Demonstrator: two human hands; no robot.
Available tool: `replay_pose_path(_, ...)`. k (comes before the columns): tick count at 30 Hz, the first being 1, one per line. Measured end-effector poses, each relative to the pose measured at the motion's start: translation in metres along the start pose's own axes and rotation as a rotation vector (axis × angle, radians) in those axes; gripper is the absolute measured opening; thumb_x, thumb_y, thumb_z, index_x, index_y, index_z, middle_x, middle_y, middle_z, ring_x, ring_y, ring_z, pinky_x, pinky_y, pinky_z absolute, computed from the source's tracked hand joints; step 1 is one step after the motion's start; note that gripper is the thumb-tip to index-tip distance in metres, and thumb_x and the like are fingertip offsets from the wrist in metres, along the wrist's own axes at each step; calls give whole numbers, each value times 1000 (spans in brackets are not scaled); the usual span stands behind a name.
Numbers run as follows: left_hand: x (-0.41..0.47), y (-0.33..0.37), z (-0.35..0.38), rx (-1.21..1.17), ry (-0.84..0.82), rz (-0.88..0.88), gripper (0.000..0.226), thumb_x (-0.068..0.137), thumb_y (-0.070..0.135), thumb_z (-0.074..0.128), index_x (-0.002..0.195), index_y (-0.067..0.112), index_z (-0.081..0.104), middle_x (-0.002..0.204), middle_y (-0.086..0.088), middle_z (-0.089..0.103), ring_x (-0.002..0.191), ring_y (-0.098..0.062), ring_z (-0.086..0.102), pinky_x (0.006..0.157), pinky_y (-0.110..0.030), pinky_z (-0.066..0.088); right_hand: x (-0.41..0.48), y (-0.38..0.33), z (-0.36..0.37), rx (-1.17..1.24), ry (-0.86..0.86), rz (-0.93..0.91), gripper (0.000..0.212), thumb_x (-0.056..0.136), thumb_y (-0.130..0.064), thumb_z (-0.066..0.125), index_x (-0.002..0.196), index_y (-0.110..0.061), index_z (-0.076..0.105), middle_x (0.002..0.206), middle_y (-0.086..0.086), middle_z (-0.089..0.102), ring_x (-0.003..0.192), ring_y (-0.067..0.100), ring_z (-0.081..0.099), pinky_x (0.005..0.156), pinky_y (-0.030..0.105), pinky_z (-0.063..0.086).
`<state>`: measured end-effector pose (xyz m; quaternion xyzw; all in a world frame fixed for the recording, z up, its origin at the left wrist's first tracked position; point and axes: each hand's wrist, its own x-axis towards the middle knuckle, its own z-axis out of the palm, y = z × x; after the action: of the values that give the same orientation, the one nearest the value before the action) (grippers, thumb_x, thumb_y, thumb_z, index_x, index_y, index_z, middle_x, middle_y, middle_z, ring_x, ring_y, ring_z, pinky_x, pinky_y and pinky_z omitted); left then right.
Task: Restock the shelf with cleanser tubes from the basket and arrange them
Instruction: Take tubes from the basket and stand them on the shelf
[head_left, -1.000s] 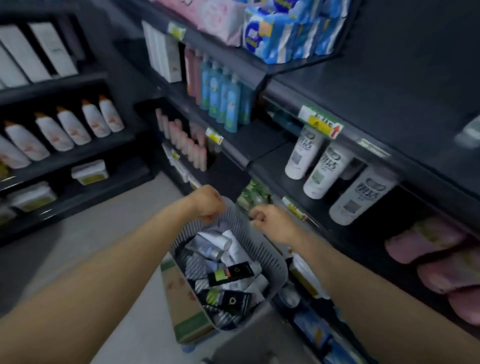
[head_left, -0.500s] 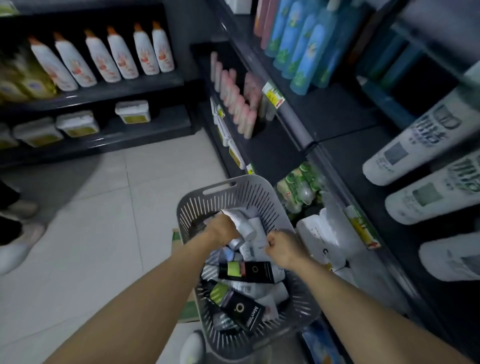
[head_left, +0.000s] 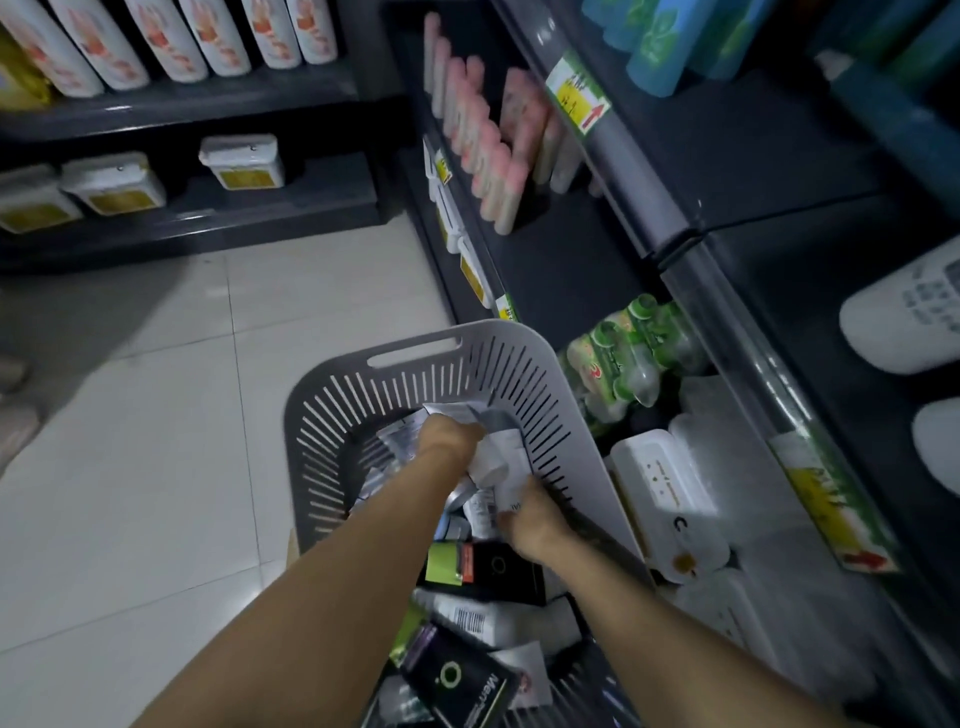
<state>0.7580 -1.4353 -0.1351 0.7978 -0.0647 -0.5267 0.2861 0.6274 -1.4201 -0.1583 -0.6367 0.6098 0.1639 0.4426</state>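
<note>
Compared with half a second ago, the basket (head_left: 332, 415) is being seen from closer and more directly overhead. Both hands are being driven further toward its far end, where the pale tubes are piled. The left hand (head_left: 449, 441) is being closed round a loose bunch of cleanser tubes (head_left: 493, 460), its fingers curled under and mostly hidden. The right hand (head_left: 532, 522) is being curled onto the near end of that same bunch, just beside the slotted right wall. Nothing is being lifted clear yet: the bunch is being held low inside the basket, with more tubes and black boxes (head_left: 488, 566) lying beneath the forearms. The shelf (head_left: 800, 260) to be filled is well off to the right, where stocked white tubes (head_left: 904, 322) are already in place.

The danger is being set up by the grip itself. Several smooth tubes are being gathered at once, crossed at odd angles. One is likely to be squeezed out as the bunch is being raised, and dropped back in or over the rim onto the floor (head_left: 156, 415). A box could be dragged up with them. The basket, crowded against the lower shelving, could be tipped if its wall is being leaned on. On the way across, the green bottles (head_left: 623, 353) or the stocked row could be knocked by an overfull handful.
</note>
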Motion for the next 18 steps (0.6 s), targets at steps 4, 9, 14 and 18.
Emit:
replay_pose_path(4,18,0,7,65,37,-35,40,83,24,65,112,-4,60,112,-23,65,105,-35,63,90,-42,53,12,2,7,-62,40,51,63,93,-12,49,146,2,18,148,17,35,136,27,38,109,29,33)
replay_pose_path(9,32,-1,4,42,76,-39,45,79,16,69,119,-1,58,119,-17,64,109,-30,62,82,-32,51,16,0,10,-151,59,57,60,94,-13,50,144,4,22,149,20,26,136,31,35,108,30,33)
replay_pose_path(14,20,7,-1,60,30,-45,61,80,12,71,131,-5,43,129,-19,56,115,-31,57,88,-34,49,11,-5,21,-123,110,70,60,93,-19,53,141,2,24,147,18,24,132,33,38,107,32,35)
replay_pose_path(18,9,6,-10,-24,40,7,41,77,4,72,113,-3,55,115,-19,63,96,-27,62,76,-28,47,12,-10,27,-139,182,116,65,91,-18,57,142,0,22,144,19,33,129,33,42,102,34,39)
